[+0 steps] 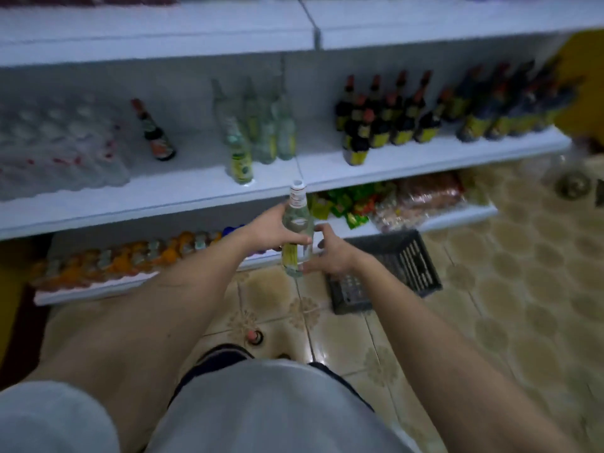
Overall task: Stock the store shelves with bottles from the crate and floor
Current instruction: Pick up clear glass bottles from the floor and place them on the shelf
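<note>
At the bottom of the frame my grey shirt (271,410) fills the view, and just past it a small red-capped bottle (253,337) stands on the tiled floor (490,289). My 2 bare arms reach up toward the centre. My left hand (274,232) is wrapped around the middle of a clear bottle (296,230) with a white cap and a yellow label, holding it upright in the air. My right hand (328,255) sits just beside the lower part of the bottle, fingers spread loosely; whether it touches the glass I cannot tell.

Right of my hands a dark plastic crate (385,273) rests on the floor. Behind it the lowest shelf carries orange bottles (130,256) at left and bright snack packets (353,204) at right.

The middle shelf (163,191) is just above the held bottle — on it stands a cluster of clear bottles (258,129), the nearest at the front edge. Left of them leans 1 dark bottle (155,132), and further left a wrapped pack of blurred clear bottles (55,145). Right of centre, rows of dark bottles with yellow labels (425,109) run toward the upper right.
</note>
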`<state>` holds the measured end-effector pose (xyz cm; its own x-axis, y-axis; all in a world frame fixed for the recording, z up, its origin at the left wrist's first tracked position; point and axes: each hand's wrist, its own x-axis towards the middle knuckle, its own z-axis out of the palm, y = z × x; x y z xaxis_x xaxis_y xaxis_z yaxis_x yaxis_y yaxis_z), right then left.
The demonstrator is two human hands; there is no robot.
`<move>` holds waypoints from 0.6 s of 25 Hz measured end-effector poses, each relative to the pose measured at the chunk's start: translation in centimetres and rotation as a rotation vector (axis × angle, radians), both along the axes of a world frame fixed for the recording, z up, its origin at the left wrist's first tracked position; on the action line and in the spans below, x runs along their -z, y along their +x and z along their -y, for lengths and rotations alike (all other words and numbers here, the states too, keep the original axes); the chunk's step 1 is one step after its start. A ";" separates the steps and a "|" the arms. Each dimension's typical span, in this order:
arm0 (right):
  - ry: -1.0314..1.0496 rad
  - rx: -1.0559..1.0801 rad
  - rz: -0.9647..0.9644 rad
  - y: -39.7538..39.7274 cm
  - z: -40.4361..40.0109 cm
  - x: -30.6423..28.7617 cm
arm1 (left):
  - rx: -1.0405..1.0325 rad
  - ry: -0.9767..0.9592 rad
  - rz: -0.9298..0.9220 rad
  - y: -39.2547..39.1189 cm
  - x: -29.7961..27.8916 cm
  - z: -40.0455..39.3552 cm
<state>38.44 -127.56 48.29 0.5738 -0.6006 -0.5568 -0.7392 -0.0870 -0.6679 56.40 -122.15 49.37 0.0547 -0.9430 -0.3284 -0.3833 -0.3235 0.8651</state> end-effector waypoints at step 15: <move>-0.151 0.262 0.359 15.1 -1.8 -0.1 | -0.210 -0.118 0.025 12.6 -2.8 -0.4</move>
<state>53.53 -125.79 48.34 0.5326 -0.8097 -0.2463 -0.4737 -0.0440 -0.8796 69.00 -121.80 52.19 0.2604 -0.9417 -0.2131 -0.3396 -0.2960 0.8928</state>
